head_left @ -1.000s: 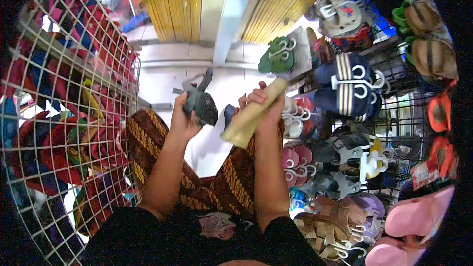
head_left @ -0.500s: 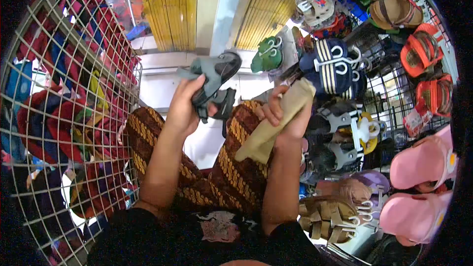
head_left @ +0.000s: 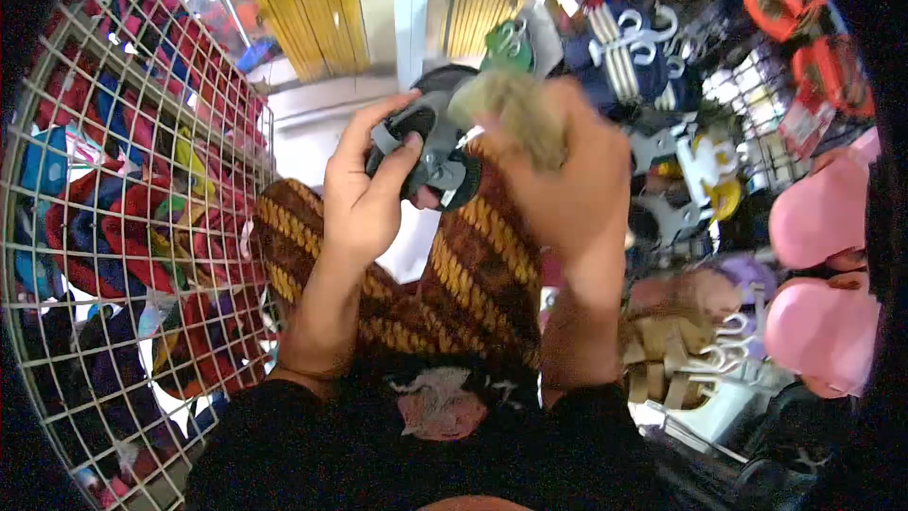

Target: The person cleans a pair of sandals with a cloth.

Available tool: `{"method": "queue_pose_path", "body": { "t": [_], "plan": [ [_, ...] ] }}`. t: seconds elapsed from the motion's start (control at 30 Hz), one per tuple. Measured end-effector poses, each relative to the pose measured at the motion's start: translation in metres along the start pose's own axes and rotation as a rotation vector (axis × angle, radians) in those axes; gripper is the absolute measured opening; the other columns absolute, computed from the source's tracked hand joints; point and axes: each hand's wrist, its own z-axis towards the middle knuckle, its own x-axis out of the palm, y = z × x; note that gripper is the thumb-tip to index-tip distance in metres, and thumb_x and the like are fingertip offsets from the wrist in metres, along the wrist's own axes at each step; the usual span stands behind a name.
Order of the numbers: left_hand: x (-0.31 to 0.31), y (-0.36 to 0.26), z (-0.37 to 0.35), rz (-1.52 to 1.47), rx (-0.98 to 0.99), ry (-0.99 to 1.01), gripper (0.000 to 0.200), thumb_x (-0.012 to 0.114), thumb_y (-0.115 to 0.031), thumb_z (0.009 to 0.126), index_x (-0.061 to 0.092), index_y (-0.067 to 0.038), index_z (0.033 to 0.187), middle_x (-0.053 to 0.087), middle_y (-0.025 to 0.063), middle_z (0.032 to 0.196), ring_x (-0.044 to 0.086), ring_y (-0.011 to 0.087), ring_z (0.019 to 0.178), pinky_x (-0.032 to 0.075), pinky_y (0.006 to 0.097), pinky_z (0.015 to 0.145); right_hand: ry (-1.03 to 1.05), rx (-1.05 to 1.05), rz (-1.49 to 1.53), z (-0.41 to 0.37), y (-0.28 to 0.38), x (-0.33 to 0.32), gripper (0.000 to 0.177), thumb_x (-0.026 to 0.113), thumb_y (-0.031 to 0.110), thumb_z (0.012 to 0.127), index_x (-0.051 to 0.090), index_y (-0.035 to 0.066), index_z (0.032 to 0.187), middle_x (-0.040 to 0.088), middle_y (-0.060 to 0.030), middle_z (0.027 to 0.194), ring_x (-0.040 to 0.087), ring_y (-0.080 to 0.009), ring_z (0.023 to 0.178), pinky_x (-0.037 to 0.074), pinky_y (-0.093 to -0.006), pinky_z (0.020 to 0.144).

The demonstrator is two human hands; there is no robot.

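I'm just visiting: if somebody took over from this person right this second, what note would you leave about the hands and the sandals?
Left hand: closed around the grey sandals, held up before the chest.
Right hand: closed on a tan cloth, blurred, touching the sandals' upper end.
Around: wire rack of caps to the left, pink sandals to the right.
Done: sandals and cloth are in hand and meet.
Left: neither is put down.

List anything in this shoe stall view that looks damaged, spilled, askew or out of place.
Nothing stands out. The left hand grips grey sandals; the right hand, motion-blurred, holds a tan cloth by them. Pink sandals show at right, and the wire grid at left looks intact.
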Motion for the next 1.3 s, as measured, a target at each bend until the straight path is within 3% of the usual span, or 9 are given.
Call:
{"method": "queue_pose_path", "body": {
  "t": [0.03, 0.1, 0.2, 0.33, 0.43, 0.47, 0.73, 0.83, 1.3],
  "plan": [
    [-0.007, 0.014, -0.009, -0.027, -0.044, 0.044, 0.032, 0.055, -0.001, 0.095, 0.055, -0.005, 0.127, 0.064, 0.0107, 0.103, 0.064, 0.0139, 0.065, 0.053, 0.0246, 0.050, -0.111, 0.093, 0.084, 0.001, -0.014, 0.011, 0.031, 0.080, 0.027, 0.082, 0.066, 0.005, 0.099, 0.069, -0.0146, 0.081, 0.066, -0.0154, 0.071, 0.052, -0.0326, 0.067],
    [-0.012, 0.040, -0.024, 0.115, -0.173, 0.011, 0.033, 0.056, -0.001, 0.095, 0.056, -0.005, 0.127, 0.064, 0.0109, 0.104, 0.064, 0.0135, 0.065, 0.053, 0.0244, 0.050, -0.081, 0.271, 0.506, -0.011, -0.047, 0.031, 0.045, 0.075, 0.044, 0.079, 0.065, 0.007, 0.103, 0.070, -0.0205, 0.091, 0.068, -0.0398, 0.089, 0.054, -0.0454, 0.074],
    [-0.031, 0.102, -0.042, 0.258, -0.235, 0.148, 0.036, 0.059, -0.001, 0.092, 0.057, -0.005, 0.128, 0.066, 0.0098, 0.095, 0.062, 0.0117, 0.066, 0.053, 0.0250, 0.053, 0.383, 0.310, 0.215, -0.054, -0.051, 0.042, 0.050, 0.073, 0.048, 0.081, 0.066, 0.006, 0.105, 0.070, -0.0210, 0.093, 0.068, -0.0407, 0.090, 0.054, -0.0462, 0.077],
    [-0.031, 0.141, -0.066, 0.288, -0.259, 0.309, 0.041, 0.065, -0.008, 0.089, 0.058, -0.009, 0.129, 0.070, 0.0122, 0.097, 0.068, 0.0179, 0.072, 0.056, 0.0302, 0.061, 0.271, 0.567, -0.178, -0.078, -0.094, 0.058, 0.056, 0.071, 0.055, 0.080, 0.065, 0.006, 0.107, 0.069, -0.0217, 0.096, 0.067, -0.0409, 0.090, 0.054, -0.0470, 0.080],
    [-0.028, 0.147, -0.064, 0.654, 0.093, 0.429, 0.053, 0.073, -0.022, 0.081, 0.057, -0.010, 0.131, 0.071, 0.0153, 0.100, 0.071, 0.0274, 0.079, 0.057, 0.0347, 0.071, 0.311, 0.586, 0.165, -0.102, -0.089, 0.041, 0.057, 0.071, 0.054, 0.081, 0.065, 0.005, 0.108, 0.069, -0.0225, 0.101, 0.068, -0.0394, 0.093, 0.054, -0.0460, 0.081],
    [-0.028, 0.146, -0.063, 0.736, 0.078, 0.437, 0.070, 0.078, -0.034, 0.071, 0.055, -0.011, 0.133, 0.070, 0.0165, 0.100, 0.070, 0.0335, 0.087, 0.056, 0.0375, 0.079, 0.241, 0.584, 0.390, -0.120, -0.098, 0.054, 0.054, 0.073, 0.052, 0.081, 0.064, 0.004, 0.106, 0.069, -0.0213, 0.101, 0.068, -0.0376, 0.093, 0.054, -0.0435, 0.081],
    [-0.024, 0.130, -0.059, 0.897, -0.104, 0.602, 0.094, 0.082, -0.030, 0.059, 0.045, -0.023, 0.146, 0.070, 0.0158, 0.101, 0.069, 0.0331, 0.087, 0.055, 0.0395, 0.079, 0.256, 0.592, 0.026, -0.151, -0.073, 0.053, 0.042, 0.076, 0.038, 0.083, 0.065, 0.004, 0.104, 0.070, -0.0190, 0.093, 0.069, -0.0346, 0.086, 0.052, -0.0415, 0.076],
    [-0.024, 0.134, -0.061, 0.792, -0.092, 0.560, 0.092, 0.082, -0.030, 0.060, 0.047, -0.025, 0.145, 0.070, 0.0164, 0.103, 0.068, 0.0334, 0.089, 0.055, 0.0401, 0.080, 0.179, 0.773, -0.155, -0.153, -0.098, 0.066, 0.041, 0.079, 0.036, 0.080, 0.063, 0.006, 0.104, 0.070, -0.0177, 0.090, 0.069, -0.0340, 0.085, 0.052, -0.0413, 0.075],
    [-0.031, 0.162, -0.055, 0.545, -0.178, 0.368, 0.054, 0.067, -0.013, 0.078, 0.058, -0.012, 0.132, 0.071, 0.0150, 0.103, 0.070, 0.0258, 0.092, 0.052, 0.0318, 0.083, 0.175, 0.454, -0.116, -0.164, -0.109, 0.072, 0.035, 0.078, 0.034, 0.078, 0.061, 0.009, 0.096, 0.066, -0.0170, 0.082, 0.064, -0.0389, 0.078, 0.050, -0.0495, 0.070]
  ]
}}
